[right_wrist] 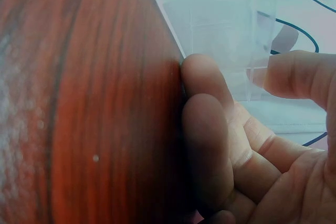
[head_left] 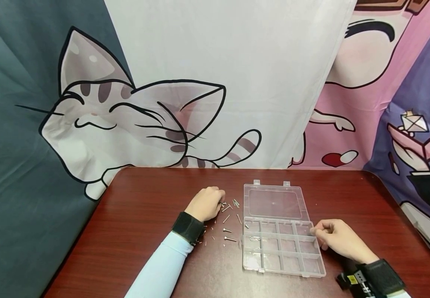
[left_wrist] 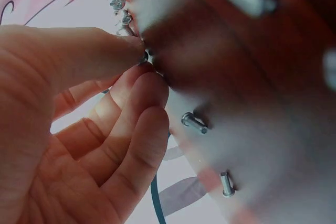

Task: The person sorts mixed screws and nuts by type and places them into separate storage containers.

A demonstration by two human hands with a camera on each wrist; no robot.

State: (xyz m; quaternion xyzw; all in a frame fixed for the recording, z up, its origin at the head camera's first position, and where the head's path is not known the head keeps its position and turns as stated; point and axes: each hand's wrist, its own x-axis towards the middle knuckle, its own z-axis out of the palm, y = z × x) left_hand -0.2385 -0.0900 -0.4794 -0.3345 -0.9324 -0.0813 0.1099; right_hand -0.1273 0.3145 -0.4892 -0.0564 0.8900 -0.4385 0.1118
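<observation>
My left hand (head_left: 208, 203) is at the far end of a loose spread of screws. Its thumb and forefinger pinch a small metal screw (left_wrist: 143, 57), mostly hidden between the fingertips. More screws (head_left: 230, 239) lie to the right of that forearm, and a short screw (left_wrist: 195, 123) shows below the fingers in the left wrist view. Beside the screws lies a clear plastic compartment box (head_left: 290, 245) with its lid folded back. My right hand (head_left: 339, 238) holds the box's right wall, thumb over the rim and fingers along the outside.
The hinged lid (head_left: 274, 201) lies flat behind the box, its latch tabs pointing away. A few small metal pieces (head_left: 254, 239) sit in the left compartments. The brown table (head_left: 144, 194) ends at a hanging cloth (head_left: 237, 49) printed with a cat.
</observation>
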